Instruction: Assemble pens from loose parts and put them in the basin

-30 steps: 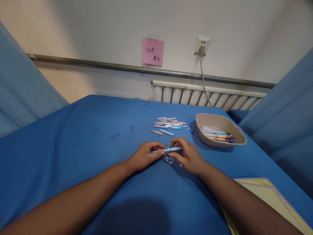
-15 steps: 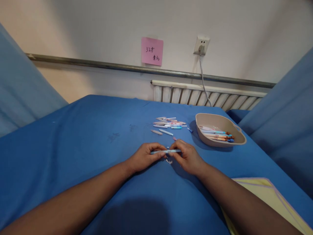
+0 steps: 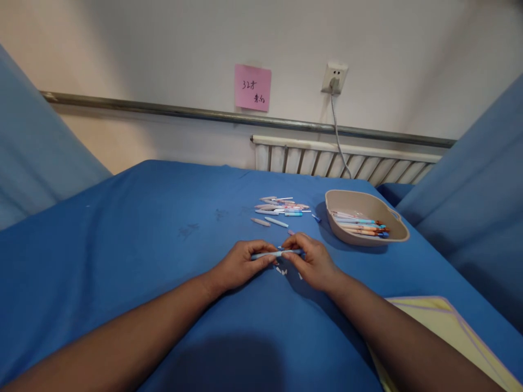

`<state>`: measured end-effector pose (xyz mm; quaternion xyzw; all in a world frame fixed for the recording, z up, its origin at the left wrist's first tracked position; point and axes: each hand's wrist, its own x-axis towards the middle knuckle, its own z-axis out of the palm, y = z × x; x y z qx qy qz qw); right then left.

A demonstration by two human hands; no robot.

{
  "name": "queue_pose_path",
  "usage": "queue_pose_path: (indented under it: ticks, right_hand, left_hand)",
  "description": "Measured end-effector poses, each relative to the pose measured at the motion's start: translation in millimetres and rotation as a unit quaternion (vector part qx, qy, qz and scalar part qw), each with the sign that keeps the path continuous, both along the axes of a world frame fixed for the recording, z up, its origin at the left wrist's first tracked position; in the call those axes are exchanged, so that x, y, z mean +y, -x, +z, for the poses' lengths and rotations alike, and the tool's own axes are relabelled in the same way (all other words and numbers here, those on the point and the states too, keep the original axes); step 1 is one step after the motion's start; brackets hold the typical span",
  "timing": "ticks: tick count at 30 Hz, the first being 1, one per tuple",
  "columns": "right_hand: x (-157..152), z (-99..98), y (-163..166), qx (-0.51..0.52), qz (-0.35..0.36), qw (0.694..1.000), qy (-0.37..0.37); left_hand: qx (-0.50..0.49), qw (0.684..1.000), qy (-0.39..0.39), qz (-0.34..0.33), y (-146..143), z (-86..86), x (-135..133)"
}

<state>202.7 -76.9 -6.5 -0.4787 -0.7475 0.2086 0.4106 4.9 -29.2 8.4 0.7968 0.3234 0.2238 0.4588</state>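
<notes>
A light-blue pen (image 3: pixel 265 254) lies level between my two hands, just above the blue cloth. My left hand (image 3: pixel 245 263) pinches its left part between thumb and fingers. At the other end, my right hand (image 3: pixel 312 262) has its fingers closed round the pen's right part. Several small white pieces (image 3: pixel 283 270) lie on the cloth beneath and between the hands. Beyond them is a heap of pen parts (image 3: pixel 281 206), pale barrels and thin refills. A loose light-blue barrel (image 3: pixel 277 222) and a greyish one (image 3: pixel 260 222) lie nearer to me.
To the right stands a beige basket (image 3: pixel 355 241) with several pens in it. A small dark-blue piece (image 3: pixel 316 218) lies beside it. A yellow folded item (image 3: pixel 429 316) is under my right forearm. Behind the cloth-covered table (image 3: pixel 134 218) are a radiator (image 3: pixel 318 158) and a wall rail.
The view has shifted slightly. Both hands keep hold of the pen in nearly the same place; the right fingers have moved a little along or around it.
</notes>
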Motion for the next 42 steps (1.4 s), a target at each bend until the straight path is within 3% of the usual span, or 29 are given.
queue_pose_path:
  ticks: [5,12,25,28,33,42]
  right_hand:
    - [0.7,0.7,3.0,-0.005,0.004,0.999,0.04]
    - [0.4,2.1,4.7,-0.017,0.008,1.0,-0.012]
    - [4.5,-7.7,11.8,0.132,0.014,0.983,0.125]
    - [6.6,-2.7,8.3,0.213,0.002,0.966,0.15]
    - [9.5,8.0,-3.0,0.329,-0.073,0.922,0.193]
    - [7.3,7.2,5.5,0.314,-0.037,0.935,0.16]
  left_hand:
    - [0.01,1.0,-0.019,-0.005,0.8,0.4,0.8]
    - [0.015,1.0,-0.016,-0.004,1.2,-3.4,5.0]
    - [0.068,0.988,-0.136,-0.027,0.7,0.7,-1.1]
    - [0.057,0.993,-0.105,-0.005,1.1,0.6,1.7]
    - [0.02,0.999,-0.011,0.036,1.4,1.0,6.9]
    - [0.041,0.999,-0.024,0.018,0.1,4.2,6.3]
